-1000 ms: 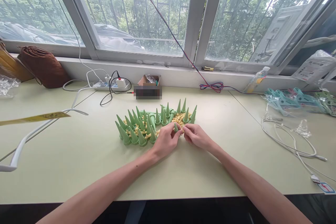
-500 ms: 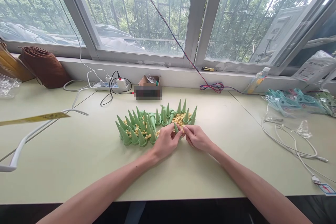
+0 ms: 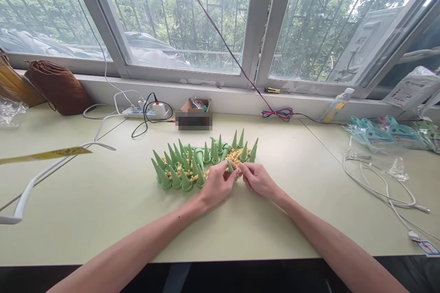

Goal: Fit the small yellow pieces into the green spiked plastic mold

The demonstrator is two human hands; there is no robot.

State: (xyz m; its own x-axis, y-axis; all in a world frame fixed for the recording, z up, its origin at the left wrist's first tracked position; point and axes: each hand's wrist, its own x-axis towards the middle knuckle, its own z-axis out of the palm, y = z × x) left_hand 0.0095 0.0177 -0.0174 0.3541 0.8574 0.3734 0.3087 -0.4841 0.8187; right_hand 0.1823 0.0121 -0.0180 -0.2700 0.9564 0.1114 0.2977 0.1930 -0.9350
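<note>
— Green cone [image 3: 230, 167], where is it?
— Between the two hands, just over the counter [image 3: 103, 192], at the near edge of the pile of cones [image 3: 178, 165].
— Who holds it?
— The left hand [image 3: 216, 186] pinches it with thumb and fingers [image 3: 222, 171], point up. The right hand [image 3: 260, 180] has its fingers [image 3: 245, 170] bent and pinched on the cone's side too. If a tiny bit is in there as well, I cannot tell.
— What is in the pile?
— Lots of green cones, most standing point up, with little yellow bits [image 3: 235, 154] among them.
— What else is around?
— A small box [image 3: 195, 104] and a plug strip [image 3: 144, 111] sit behind, by the window. A brown bag [image 3: 57, 87] is far left. A bottle [image 3: 335, 105], blue clips [image 3: 378, 130] and white cables [image 3: 381, 187] lie to the right.
</note>
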